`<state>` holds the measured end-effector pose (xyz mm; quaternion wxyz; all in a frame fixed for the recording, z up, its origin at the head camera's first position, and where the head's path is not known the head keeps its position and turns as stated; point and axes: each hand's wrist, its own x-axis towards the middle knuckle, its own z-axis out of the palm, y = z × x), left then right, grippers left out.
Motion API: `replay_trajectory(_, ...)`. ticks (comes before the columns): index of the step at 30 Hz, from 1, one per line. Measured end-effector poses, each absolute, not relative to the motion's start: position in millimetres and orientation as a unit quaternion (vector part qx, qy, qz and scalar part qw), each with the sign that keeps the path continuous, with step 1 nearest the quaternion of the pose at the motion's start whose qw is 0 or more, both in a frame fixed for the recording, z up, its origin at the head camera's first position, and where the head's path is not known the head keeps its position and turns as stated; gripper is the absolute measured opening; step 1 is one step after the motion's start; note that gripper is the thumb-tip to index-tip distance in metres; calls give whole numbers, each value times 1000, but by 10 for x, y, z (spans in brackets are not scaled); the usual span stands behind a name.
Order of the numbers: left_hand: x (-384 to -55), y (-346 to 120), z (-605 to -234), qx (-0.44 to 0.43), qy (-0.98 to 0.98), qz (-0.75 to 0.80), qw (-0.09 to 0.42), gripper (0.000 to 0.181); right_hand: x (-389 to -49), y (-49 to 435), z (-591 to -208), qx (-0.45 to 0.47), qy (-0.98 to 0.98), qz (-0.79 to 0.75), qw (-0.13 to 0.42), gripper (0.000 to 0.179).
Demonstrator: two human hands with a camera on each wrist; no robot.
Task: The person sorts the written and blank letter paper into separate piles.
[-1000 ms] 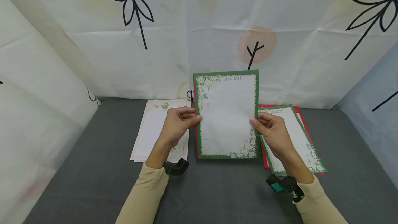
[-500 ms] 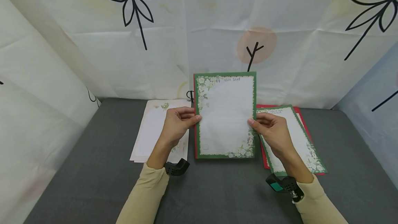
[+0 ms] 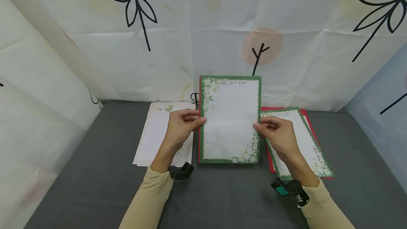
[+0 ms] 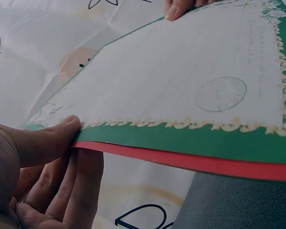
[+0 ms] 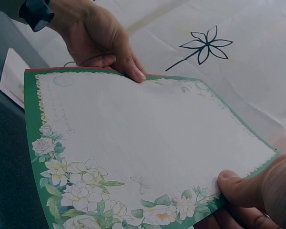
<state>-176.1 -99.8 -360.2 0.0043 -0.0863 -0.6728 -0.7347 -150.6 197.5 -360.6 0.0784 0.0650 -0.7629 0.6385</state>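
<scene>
Upright above the table's middle is a sheet of letter paper with a white flower border, backed by green card. A red card shows as a strip along its left edge, behind the green. My left hand pinches both cards at the left edge, thumb in front and fingers behind. At the right edge my right hand pinches the sheet the same way, thumb on the paper's face. Handwriting runs along the top; a faint round stamp mark shows near a lower corner in the left wrist view.
Left on the dark grey table lies a stack of pale sheets, partly behind my left hand. To the right, a green-bordered letter sheet overlaps a red card. A white patterned cloth hangs behind.
The held sheet has lowered slightly and its top edge has levelled. Its right edge, with my right hand, has shifted a little left; the left hand is almost still.
</scene>
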Motion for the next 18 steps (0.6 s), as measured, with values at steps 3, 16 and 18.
replay_trajectory(3, -1763, -995, -3605, -85, -671, -736, 8, 29, -1502, 1968, -3609, 68, -764, 637, 80, 24)
replay_trajectory(16, -1788, -1019, -3616, -87, -698, -710, -17, 32, -1511, 1971, -3623, 60, -765, 636, 82, 25)
replay_trajectory(18, -1791, -1020, -3620, -88, -699, -710, -17, 31, -1514, 1973, -3628, 57, -763, 639, 81, 25)
